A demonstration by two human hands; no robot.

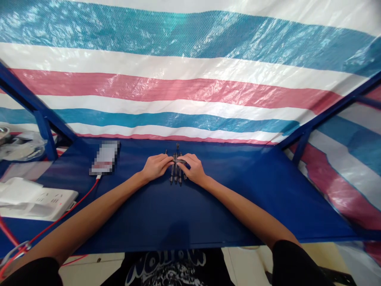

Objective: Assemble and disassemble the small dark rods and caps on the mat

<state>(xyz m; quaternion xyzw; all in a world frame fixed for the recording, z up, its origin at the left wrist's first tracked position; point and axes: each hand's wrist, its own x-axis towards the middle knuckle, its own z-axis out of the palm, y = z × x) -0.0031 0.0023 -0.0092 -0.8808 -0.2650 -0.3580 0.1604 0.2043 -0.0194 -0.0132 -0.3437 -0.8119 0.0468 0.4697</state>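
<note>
A small row of dark pens lies on the blue table, side by side and pointing away from me. My left hand rests at their left side, its fingers curled and pinching at the pens near their middle. From the other side my right hand does the same, with its fingertips pressed onto the same spot. Another dark pen lies just behind the left hand's fingertips. What the fingertips grip between them is too small to make out.
A blurred phone on a red cable lies to the left. A white power strip sits at the left edge. Blue frame posts stand at both sides, with a striped tarp behind.
</note>
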